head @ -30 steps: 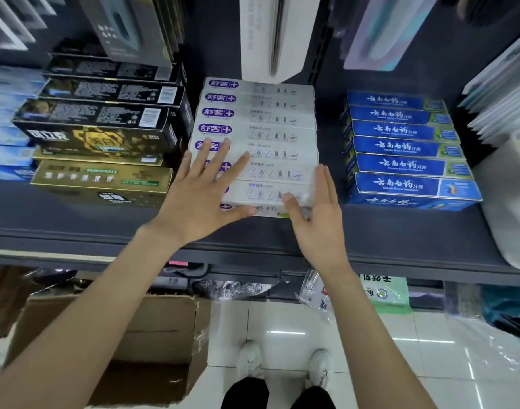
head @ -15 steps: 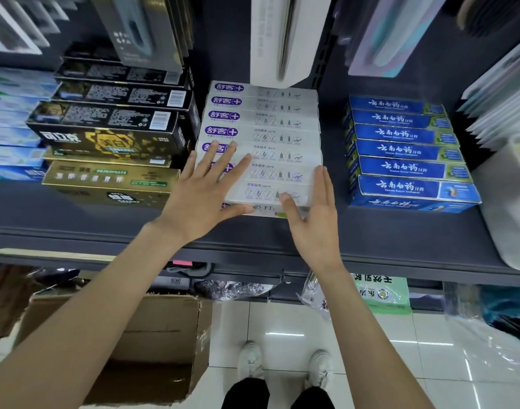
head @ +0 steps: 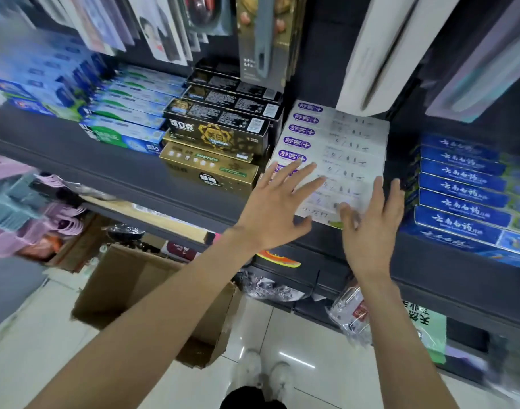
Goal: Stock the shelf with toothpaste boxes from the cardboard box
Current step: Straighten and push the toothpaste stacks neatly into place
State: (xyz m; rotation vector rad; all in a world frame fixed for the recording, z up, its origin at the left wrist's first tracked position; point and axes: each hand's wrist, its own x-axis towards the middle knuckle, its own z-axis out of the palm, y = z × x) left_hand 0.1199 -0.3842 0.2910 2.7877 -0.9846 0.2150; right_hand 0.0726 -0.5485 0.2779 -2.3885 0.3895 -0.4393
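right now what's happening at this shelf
A person is stocking toothpaste. Both open hands, the left hand and the right hand, are at the front of the stack of white toothpaste boxes on the dark shelf, gripping nothing. Black and gold boxes sit to its left and blue boxes to its right. The cardboard box stands open on the floor below.

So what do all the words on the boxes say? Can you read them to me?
"舒客+": white boxes, in a purple badge.
"可立克" and "美白": black box.
"云南白药": blue boxes.
"小苏打": bottom white box, partly hidden.
Gold box, green-blue boxes, the fine print and the hanging packs: too blurred to read.
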